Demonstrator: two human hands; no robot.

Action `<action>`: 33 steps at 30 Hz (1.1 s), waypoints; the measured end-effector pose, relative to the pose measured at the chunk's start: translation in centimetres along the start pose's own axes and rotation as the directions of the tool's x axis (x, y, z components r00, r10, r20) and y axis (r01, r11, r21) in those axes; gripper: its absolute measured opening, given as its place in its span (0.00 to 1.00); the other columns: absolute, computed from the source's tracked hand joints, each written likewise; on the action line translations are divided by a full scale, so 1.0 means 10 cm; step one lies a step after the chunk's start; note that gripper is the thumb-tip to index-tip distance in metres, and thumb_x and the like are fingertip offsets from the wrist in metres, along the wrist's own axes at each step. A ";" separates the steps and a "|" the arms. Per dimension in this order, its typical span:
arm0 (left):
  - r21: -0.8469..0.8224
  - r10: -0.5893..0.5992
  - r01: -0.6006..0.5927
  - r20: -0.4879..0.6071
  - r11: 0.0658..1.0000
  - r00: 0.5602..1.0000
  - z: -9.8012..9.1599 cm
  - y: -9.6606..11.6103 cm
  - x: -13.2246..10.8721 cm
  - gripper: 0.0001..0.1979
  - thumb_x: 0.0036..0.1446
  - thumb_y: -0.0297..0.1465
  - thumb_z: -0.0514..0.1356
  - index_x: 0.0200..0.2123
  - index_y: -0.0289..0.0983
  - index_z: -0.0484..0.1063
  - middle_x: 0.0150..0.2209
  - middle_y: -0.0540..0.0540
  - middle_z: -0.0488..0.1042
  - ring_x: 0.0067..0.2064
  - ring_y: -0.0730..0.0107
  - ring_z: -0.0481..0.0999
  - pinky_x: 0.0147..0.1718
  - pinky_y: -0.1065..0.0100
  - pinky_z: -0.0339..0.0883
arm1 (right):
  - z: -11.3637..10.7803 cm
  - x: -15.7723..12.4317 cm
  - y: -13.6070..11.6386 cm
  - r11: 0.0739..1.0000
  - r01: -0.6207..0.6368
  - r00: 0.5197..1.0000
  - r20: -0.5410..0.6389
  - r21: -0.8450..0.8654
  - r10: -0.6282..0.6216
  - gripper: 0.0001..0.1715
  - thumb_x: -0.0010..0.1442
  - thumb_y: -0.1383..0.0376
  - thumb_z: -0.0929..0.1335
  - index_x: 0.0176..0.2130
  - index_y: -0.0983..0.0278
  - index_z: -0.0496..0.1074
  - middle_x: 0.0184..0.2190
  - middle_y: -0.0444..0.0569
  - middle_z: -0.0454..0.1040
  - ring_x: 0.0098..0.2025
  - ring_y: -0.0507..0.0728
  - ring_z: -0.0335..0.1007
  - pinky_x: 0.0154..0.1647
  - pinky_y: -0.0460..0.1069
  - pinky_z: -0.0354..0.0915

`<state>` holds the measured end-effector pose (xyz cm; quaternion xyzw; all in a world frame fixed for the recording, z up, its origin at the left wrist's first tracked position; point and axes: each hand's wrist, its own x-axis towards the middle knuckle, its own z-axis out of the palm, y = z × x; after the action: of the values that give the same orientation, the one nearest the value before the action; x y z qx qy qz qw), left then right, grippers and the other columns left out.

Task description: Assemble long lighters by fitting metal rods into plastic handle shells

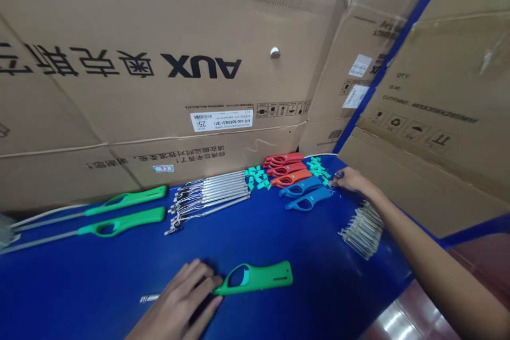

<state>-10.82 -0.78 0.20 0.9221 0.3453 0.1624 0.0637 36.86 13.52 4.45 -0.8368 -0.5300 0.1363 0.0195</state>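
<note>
My left hand (185,295) is closed round the front end of a green utility lighter (269,278) lying on the blue table. A short piece of metal tube (149,298) shows on the other side of this hand. The lighter's handle points right, with a teal trigger (246,276) in its loop. At the back right, my right hand (347,178) has its fingertips pinched together at the table, by tiny loose pieces (331,189). What it holds, if anything, is too small to make out. Small teal triggers (317,169) lie just left of it.
Red lighter handles (285,159) and blue ones (308,199) lie at the back. Left of them are teal caps (258,176) and metal tubes with wires (225,191). Two long green lighters (131,220) lie far left, clear slim parts (363,229) right. Cardboard walls (159,21) enclose the back.
</note>
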 end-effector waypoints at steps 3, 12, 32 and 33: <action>-0.007 0.001 -0.001 0.018 1.000 1.000 0.00 0.00 0.00 0.13 0.63 0.36 0.55 0.50 0.44 0.70 0.41 0.48 0.75 0.44 0.65 0.76 0.51 0.63 0.70 | 0.01 0.01 0.00 1.000 0.000 1.000 -0.008 0.010 0.000 0.12 0.46 0.59 0.73 0.26 0.64 0.73 0.26 0.49 0.74 0.30 0.55 0.70 0.27 0.46 0.59; -0.020 0.007 -0.008 -0.041 1.000 0.999 0.00 0.00 0.00 0.13 0.62 0.37 0.57 0.50 0.44 0.70 0.41 0.49 0.75 0.44 0.64 0.76 0.48 0.65 0.71 | 0.08 0.00 0.10 0.993 0.048 0.999 -0.001 0.110 -0.048 0.09 0.45 0.66 0.73 0.20 0.65 0.69 0.20 0.45 0.71 0.27 0.52 0.67 0.27 0.44 0.58; -0.055 -0.014 0.015 0.014 0.998 1.000 -0.05 0.04 0.04 0.12 0.63 0.36 0.55 0.48 0.43 0.70 0.40 0.48 0.74 0.42 0.66 0.75 0.46 0.67 0.71 | 0.13 -0.06 0.18 0.979 0.113 0.993 0.020 0.169 -0.118 0.12 0.43 0.62 0.73 0.20 0.65 0.69 0.19 0.44 0.68 0.25 0.52 0.63 0.26 0.45 0.57; -0.054 -0.011 0.012 0.014 0.998 1.000 -0.06 0.04 0.04 0.12 0.63 0.36 0.55 0.48 0.43 0.70 0.39 0.48 0.74 0.41 0.66 0.75 0.46 0.66 0.71 | 0.13 -0.06 0.18 0.978 0.120 0.992 0.020 0.170 -0.125 0.12 0.43 0.62 0.73 0.21 0.65 0.69 0.19 0.44 0.68 0.26 0.52 0.64 0.26 0.45 0.56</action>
<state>-10.47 -0.81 0.91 0.9191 0.3457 0.1651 0.0920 37.87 12.05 3.02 -0.7957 -0.5672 0.1921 0.0905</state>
